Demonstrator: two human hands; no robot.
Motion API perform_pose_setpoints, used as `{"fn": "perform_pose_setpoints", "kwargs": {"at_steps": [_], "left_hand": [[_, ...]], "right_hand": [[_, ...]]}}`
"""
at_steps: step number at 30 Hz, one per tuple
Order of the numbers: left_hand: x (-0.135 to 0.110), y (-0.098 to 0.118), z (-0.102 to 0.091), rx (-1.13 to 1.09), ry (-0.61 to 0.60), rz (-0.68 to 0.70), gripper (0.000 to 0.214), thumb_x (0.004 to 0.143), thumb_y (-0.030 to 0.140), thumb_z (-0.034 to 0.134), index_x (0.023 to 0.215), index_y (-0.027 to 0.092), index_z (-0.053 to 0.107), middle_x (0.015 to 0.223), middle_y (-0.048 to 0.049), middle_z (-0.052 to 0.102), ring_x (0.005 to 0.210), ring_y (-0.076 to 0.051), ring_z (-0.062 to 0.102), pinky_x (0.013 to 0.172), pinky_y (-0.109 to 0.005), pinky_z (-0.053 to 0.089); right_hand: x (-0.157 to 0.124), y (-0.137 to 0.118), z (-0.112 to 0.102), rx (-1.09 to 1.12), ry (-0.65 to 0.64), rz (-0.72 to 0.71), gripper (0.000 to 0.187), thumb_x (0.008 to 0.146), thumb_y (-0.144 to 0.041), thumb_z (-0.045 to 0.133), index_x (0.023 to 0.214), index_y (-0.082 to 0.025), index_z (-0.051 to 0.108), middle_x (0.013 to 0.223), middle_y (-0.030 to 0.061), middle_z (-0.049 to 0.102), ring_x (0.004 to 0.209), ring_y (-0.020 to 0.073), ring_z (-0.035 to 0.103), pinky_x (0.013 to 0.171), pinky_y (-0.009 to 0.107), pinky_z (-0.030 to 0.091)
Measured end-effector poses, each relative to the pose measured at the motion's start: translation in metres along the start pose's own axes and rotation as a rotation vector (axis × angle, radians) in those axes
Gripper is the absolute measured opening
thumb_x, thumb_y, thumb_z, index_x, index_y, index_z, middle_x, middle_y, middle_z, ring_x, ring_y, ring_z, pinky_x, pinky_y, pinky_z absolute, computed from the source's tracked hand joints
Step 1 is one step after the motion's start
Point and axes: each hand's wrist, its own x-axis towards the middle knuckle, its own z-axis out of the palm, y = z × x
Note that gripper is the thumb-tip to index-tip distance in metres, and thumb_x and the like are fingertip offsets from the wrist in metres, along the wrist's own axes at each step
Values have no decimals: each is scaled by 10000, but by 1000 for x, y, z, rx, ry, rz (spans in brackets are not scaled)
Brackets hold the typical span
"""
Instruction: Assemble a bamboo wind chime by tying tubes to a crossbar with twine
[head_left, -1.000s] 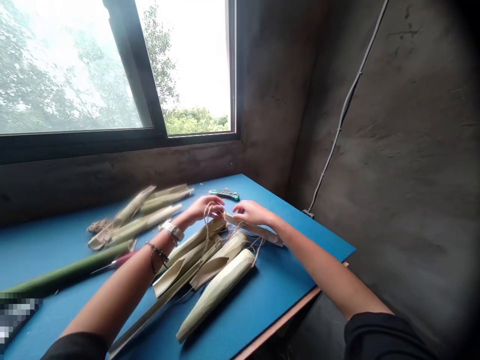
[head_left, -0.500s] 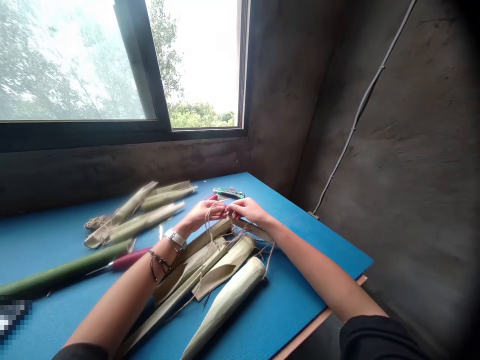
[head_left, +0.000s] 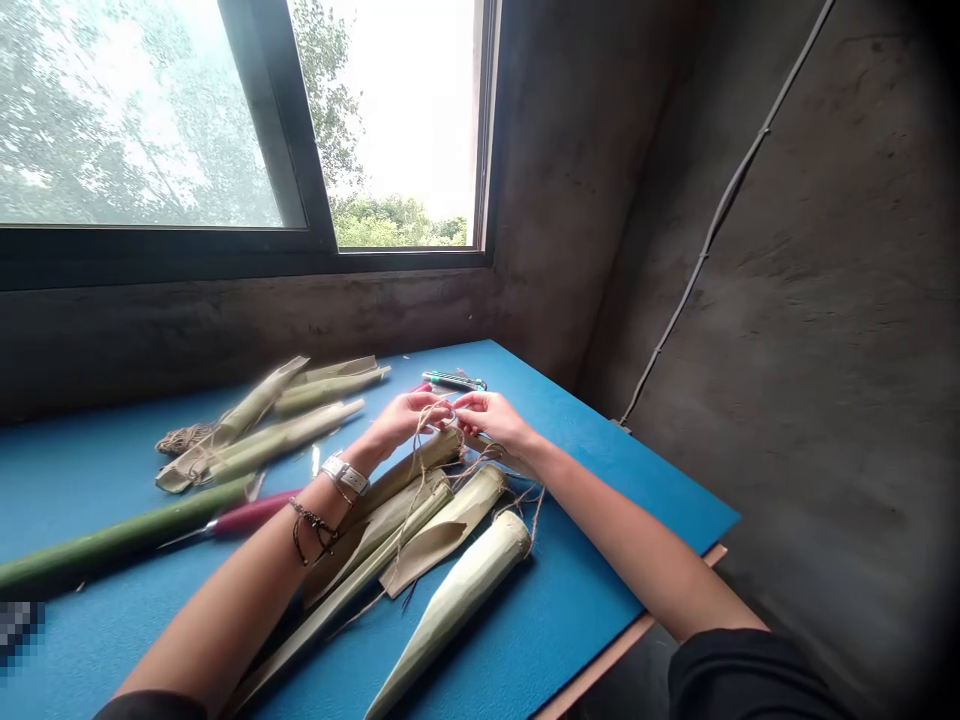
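My left hand (head_left: 411, 420) and my right hand (head_left: 493, 420) meet at the far end of a row of pale, carved plant stalks. Fingertips of both are pinched together on thin brown twine (head_left: 417, 462), which loops over the left fingers and hangs across the stalks. Right below the hands is the blunt end of one stalk (head_left: 442, 450). Beside it lie a split stalk with a scooped flap (head_left: 480, 497) and, nearest me, a tapered stalk (head_left: 465, 590) with twine at its blunt end. The exact point of the pinch is too small to make out.
On the blue table (head_left: 600, 600), a green stalk (head_left: 120, 537) and an awl with a dark pink handle (head_left: 255, 512) lie to the left. Farther back are more cut stalks (head_left: 285, 440), a twine bundle (head_left: 184, 438) and a utility knife (head_left: 454, 381). Walls rise behind and right.
The view has shifted slightly. Both hands stay together at the twine, with small finger movements; the stalks lie as before.
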Motion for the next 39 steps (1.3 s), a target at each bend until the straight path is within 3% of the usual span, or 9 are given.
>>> {"fn": "perform_pose_setpoints", "kwargs": {"at_steps": [3,10,14,18,23,27,33,39], "left_hand": [[1,-3,2,-17,44,43,348,683,407,715,834,93,698,988,-114,636,861,-164,550,747,-272,462],[8,-10,6,-54,109,98,406,674,427,712,907,96,691,855,-76,653,638,-109,574,652,-268,495],[10,-13,11,157,257,282,403,698,457,668,914,119,691,827,-82,676,582,-142,606,563,-276,504],[6,-13,14,400,344,417,309,758,408,608,888,143,699,897,-92,694,655,-159,628,626,-269,499],[4,-11,14,540,319,386,231,772,335,572,830,150,699,887,-90,697,864,-210,630,756,-287,472],[7,-12,11,528,303,306,217,754,336,585,796,158,702,833,-81,689,956,-239,595,756,-295,452],[10,-16,7,369,224,176,238,688,379,656,722,147,699,711,-53,656,751,-200,587,666,-282,439],[7,-9,9,236,152,133,373,694,427,654,904,120,681,769,-57,644,601,-129,535,622,-269,429]], "right_hand": [[0,3,3,-20,3,-39,148,694,-237,629,755,-102,626,619,-5,558,525,58,470,504,186,367],[-2,7,6,-88,13,-130,227,724,-299,590,629,-97,630,519,-29,477,476,39,364,469,185,266],[-1,8,7,-76,-36,-171,225,715,-290,579,770,-102,689,673,10,602,587,74,475,537,186,338],[-1,10,8,-94,-53,-218,266,721,-294,554,829,-103,704,736,29,640,632,90,511,562,190,364],[-3,11,7,-165,42,-250,234,712,-262,550,798,-102,699,740,45,664,643,110,554,586,208,404],[-3,11,7,-202,140,-278,173,678,-251,596,758,-110,658,756,51,659,688,130,579,651,238,447],[-2,12,7,-163,146,-308,154,692,-261,608,770,-129,620,745,34,648,672,124,588,638,237,464],[-3,14,7,-283,176,-326,179,758,-251,567,826,-133,683,828,51,690,763,144,621,699,240,463]]}}
